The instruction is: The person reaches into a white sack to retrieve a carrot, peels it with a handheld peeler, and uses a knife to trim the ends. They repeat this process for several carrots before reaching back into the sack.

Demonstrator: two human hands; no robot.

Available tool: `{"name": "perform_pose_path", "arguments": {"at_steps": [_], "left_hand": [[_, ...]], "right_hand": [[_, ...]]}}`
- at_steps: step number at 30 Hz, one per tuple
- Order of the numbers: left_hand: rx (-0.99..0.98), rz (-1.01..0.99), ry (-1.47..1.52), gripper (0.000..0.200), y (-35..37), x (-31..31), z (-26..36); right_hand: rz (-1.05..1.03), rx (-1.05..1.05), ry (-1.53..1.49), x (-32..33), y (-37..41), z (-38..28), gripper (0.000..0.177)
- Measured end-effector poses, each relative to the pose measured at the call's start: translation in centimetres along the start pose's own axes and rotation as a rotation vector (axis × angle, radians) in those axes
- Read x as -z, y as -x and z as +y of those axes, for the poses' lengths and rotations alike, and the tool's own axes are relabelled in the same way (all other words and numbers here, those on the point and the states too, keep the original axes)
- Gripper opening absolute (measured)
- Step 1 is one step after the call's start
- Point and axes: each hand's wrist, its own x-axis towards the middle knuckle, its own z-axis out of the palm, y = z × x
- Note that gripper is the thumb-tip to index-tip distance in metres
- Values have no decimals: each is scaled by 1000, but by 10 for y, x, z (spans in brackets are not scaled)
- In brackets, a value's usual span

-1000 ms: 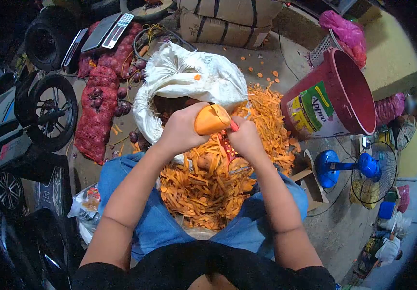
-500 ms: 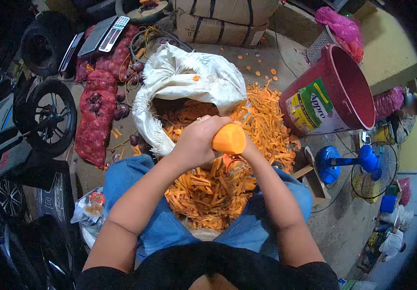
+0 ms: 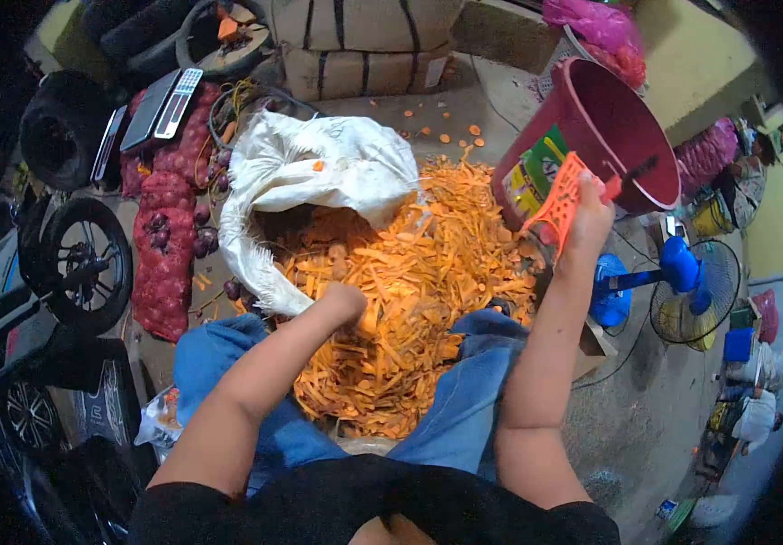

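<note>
My left hand (image 3: 346, 302) reaches down over the heap of orange carrot peelings (image 3: 409, 313), just in front of the mouth of a white woven sack (image 3: 355, 168). Its fingers blend into the peelings and do not show clearly. Raised at the right, my right hand (image 3: 591, 222) is closed around an orange plastic peeler (image 3: 556, 204) with a perforated body. A red piece with a dark, narrow end sticks out past its fingers. Behind this hand stands a big maroon bucket (image 3: 582, 118), its label partly covered by the peeler.
Red net bags of onions (image 3: 162, 272) lie to the left with a digital scale (image 3: 162, 109) on top. A blue fan (image 3: 682, 272) stands at the right. Taped cartons (image 3: 364, 68) sit at the back, and a motorbike wheel (image 3: 87, 259) is at the left.
My hands have moved apart, the left down to the peelings and the right up toward the bucket with the peeler. The thick carrot no longer shows between them. The view has shifted slightly.
</note>
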Motion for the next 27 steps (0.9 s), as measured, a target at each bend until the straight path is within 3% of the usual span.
{"name": "perform_pose_path", "arguments": {"at_steps": [1,3,5,6,7,8,10,12,16,19,21,22,27], "left_hand": [[-85,-167,-130,30,-9,16,7],[-135,-18,-258,28,-29,70,21],[-140,546,-138,12,-27,152,46],[-171,631,-132,24,-16,206,59],[-277,1402,-199,25,-15,234,66],[-498,1730,-17,23,-2,276,74],[-711,1912,210,22,33,327,85],[-738,2108,278,18,73,330,86],[-603,1861,286,20,45,280,39],[-289,1358,605,22,12,192,-16],[-69,1206,823,21,-19,119,-58],[131,1061,923,20,-24,86,-72],[452,742,783,25,-42,-71,-105]], "right_hand": [[34,-8,-5,11,-8,-1,12],[70,-23,-87,26,-13,-9,13],[131,-83,-170,31,-11,-24,16],[135,-80,-169,35,-12,-24,16],[165,-75,-168,39,-15,-24,16],[193,-70,-167,42,-17,-25,17],[198,-80,-175,42,-17,-26,17],[196,-97,-181,42,-17,-22,18],[152,-105,-196,43,-22,-15,18],[126,-121,-191,39,-19,-15,18],[122,-126,-189,34,-17,-13,18],[118,-132,-185,32,-17,-9,18],[26,-150,-63,13,-10,1,18]]}}
